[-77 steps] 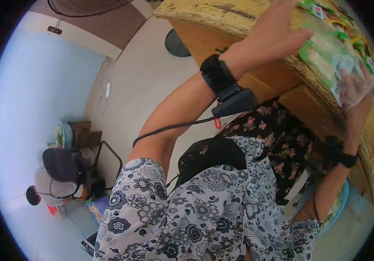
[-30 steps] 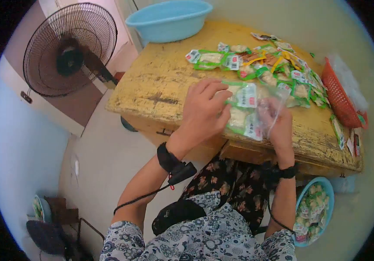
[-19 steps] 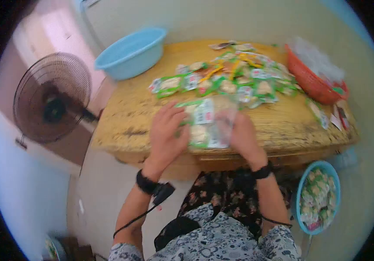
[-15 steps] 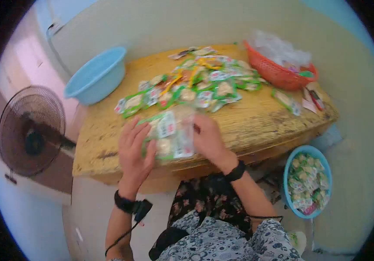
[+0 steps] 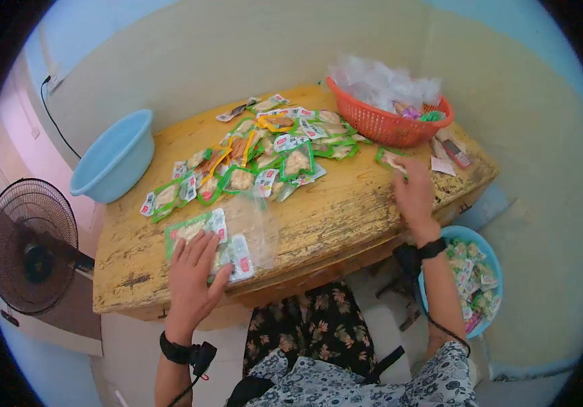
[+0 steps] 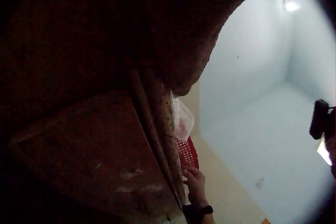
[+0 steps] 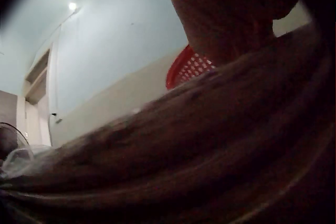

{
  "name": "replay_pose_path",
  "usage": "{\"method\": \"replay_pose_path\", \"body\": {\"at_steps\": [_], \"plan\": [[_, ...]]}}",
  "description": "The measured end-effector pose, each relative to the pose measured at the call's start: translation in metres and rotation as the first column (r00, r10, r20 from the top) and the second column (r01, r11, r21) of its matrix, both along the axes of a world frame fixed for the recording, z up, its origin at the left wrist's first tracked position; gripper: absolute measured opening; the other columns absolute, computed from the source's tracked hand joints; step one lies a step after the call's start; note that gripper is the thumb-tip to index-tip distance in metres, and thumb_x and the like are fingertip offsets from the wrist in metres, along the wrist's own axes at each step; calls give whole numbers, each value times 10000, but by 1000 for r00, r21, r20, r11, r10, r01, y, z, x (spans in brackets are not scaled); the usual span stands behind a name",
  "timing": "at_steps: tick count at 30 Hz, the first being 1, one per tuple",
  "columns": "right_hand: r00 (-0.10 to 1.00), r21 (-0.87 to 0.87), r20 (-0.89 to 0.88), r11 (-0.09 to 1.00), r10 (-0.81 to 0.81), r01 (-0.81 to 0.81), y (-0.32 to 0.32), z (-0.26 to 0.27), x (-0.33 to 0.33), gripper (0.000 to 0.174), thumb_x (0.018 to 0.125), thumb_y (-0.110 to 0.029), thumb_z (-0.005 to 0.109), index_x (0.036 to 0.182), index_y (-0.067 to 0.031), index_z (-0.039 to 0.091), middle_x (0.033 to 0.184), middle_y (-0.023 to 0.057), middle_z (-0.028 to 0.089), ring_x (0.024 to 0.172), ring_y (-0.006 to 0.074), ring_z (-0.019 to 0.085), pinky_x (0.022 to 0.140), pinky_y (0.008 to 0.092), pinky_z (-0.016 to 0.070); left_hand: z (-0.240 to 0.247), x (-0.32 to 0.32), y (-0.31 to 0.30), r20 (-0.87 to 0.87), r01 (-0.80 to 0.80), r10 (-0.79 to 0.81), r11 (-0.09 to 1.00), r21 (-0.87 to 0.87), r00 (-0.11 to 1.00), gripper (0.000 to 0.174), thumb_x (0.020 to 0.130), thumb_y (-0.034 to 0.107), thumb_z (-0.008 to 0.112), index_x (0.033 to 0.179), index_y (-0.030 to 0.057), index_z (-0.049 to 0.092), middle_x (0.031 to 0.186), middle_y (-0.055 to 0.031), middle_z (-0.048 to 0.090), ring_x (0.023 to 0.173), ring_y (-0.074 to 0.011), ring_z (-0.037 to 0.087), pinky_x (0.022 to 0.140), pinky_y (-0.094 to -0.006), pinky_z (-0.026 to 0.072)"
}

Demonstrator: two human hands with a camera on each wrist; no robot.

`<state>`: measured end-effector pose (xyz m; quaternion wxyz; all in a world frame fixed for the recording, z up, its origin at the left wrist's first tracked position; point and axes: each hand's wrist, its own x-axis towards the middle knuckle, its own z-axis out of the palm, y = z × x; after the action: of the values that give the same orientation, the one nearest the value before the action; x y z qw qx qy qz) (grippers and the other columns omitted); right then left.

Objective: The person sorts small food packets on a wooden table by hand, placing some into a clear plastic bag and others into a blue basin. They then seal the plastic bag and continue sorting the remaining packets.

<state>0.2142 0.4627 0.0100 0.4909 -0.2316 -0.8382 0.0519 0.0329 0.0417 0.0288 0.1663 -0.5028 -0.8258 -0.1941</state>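
Note:
My left hand (image 5: 195,281) lies with extended fingers on a clear plastic bag (image 5: 254,227) that holds a few green-edged packets (image 5: 238,258), near the table's front left edge. Over at the right, my right hand (image 5: 415,197) has its fingertips at a single green-edged packet (image 5: 391,160) on the tabletop; whether it grips the packet is hard to tell. In the left wrist view the right hand (image 6: 195,184) appears beside the red basket (image 6: 188,153). The right wrist view shows the right hand (image 7: 236,19) dark, its fingertips hidden.
A pile of packets (image 5: 240,180) spreads over the middle of the yellow table (image 5: 346,210). Behind stands a red basket (image 5: 386,125) of plastic bags, and a blue basin (image 5: 116,159) is at the back left. A fan (image 5: 31,247) stands left; a basin of packets (image 5: 497,271) sits low at right.
The right hand has left the clear bag and moved right to the single packet. The bag now lies on the table under the left hand. The head view has shifted, showing more of the table's right side.

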Motion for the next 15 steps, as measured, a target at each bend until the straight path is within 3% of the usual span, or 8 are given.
{"method": "replay_pose_path", "body": {"at_steps": [3, 9, 12, 15], "plan": [[941, 33, 275, 981, -195, 193, 38, 11, 17, 306, 924, -183, 667, 1196, -49, 634, 1136, 188, 671, 1153, 376, 586, 924, 500, 501, 2, 2, 0, 7, 4, -4, 1000, -8, 1000, 547, 920, 290, 678, 1387, 26, 574, 1397, -168, 597, 1373, -345, 501, 1189, -528, 300], [836, 100, 462, 954, -297, 284, 83, -7, 18, 447, 941, -373, 651, 1249, -49, 625, 1142, 200, 678, 1148, 379, 598, 913, 521, 502, 4, 3, 0, 0, 0, 0, 1000, -18, 1000, 543, 932, 294, 653, 1410, 52, 566, 1403, -162, 593, 1373, -351, 503, 1196, -522, 300], [819, -92, 550, 962, -167, 258, 63, 22, 23, 510, 880, -371, 736, 1267, -60, 617, 1171, 193, 674, 1156, 380, 605, 927, 498, 504, 2, 2, 0, -3, 0, 0, 1000, -14, 1000, 545, 934, 300, 653, 1413, 55, 565, 1410, -159, 589, 1378, -348, 498, 1197, -522, 299], [957, -318, 280, 948, 76, 18, 74, 8, 27, 569, 807, -291, 816, 1286, -69, 607, 1162, 160, 669, 1116, 340, 624, 935, 458, 506, -1, 0, 0, 5, 3, -3, 1000, -12, 1000, 553, 937, 309, 654, 1421, 59, 560, 1424, -154, 581, 1390, -340, 487, 1202, -518, 294]]}}
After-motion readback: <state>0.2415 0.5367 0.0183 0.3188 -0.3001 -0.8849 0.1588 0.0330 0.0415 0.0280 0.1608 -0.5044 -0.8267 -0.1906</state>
